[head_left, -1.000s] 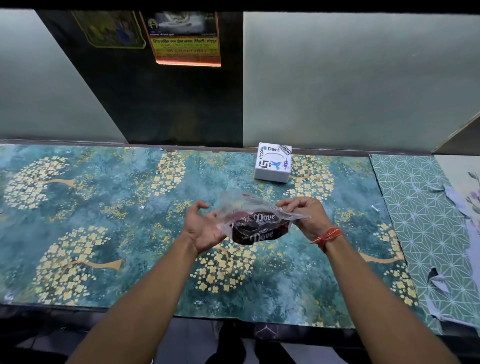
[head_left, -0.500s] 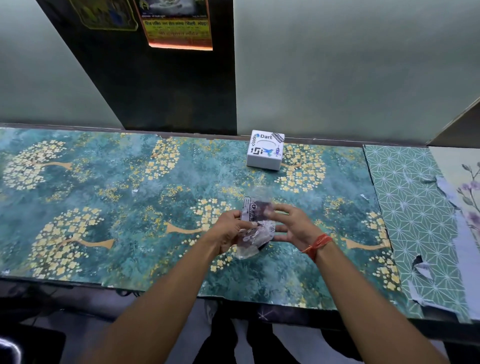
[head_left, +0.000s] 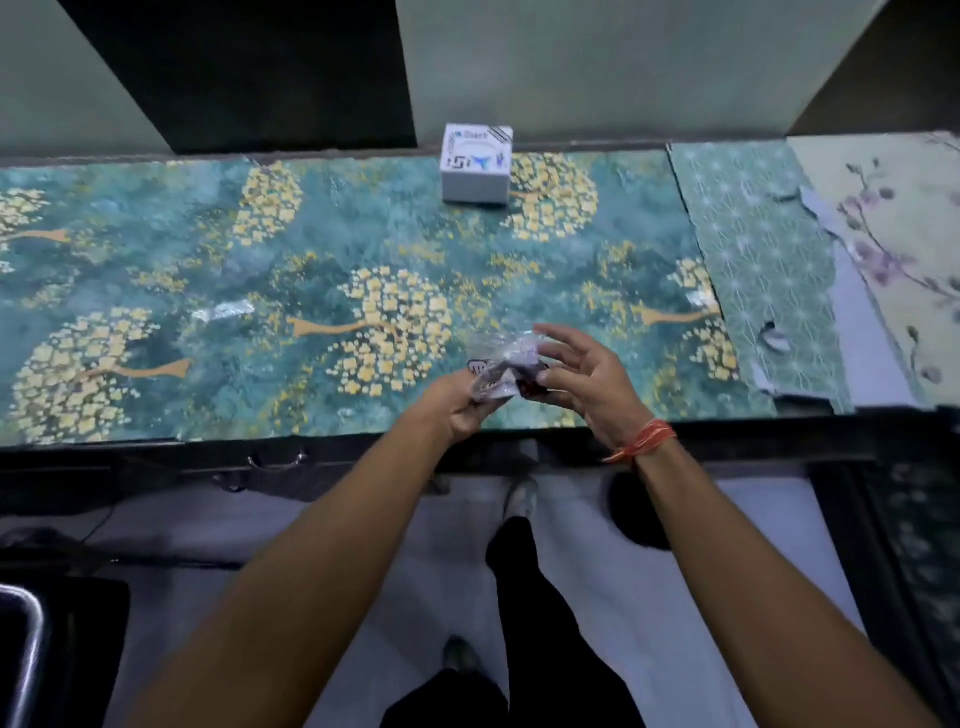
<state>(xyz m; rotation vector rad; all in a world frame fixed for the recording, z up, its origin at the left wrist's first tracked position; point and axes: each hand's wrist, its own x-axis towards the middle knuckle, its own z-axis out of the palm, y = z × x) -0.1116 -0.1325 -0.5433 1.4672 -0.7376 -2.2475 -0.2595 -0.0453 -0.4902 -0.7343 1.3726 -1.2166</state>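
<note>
A clear plastic bag (head_left: 501, 364) with dark chocolate bars inside is held just above the front edge of the patterned table (head_left: 311, 291). My left hand (head_left: 460, 402) grips the bag's lower left end, fingers curled round the crumpled plastic. My right hand (head_left: 587, 376) is at the bag's right side; its thumb and lower fingers touch the dark packet while the upper fingers spread out straight. The bag's contents are blurred and partly hidden by both hands.
A white printed box (head_left: 475, 163) stands at the table's back edge by the wall. A scrap of clear plastic (head_left: 223, 312) lies left of centre. Green and floral sheets (head_left: 769, 270) with torn edges cover the right end. My legs and feet show below the table.
The view has tilted downward. Both hands brought the bag toward the table's front edge, and the bag went from spread wide to bunched between them.
</note>
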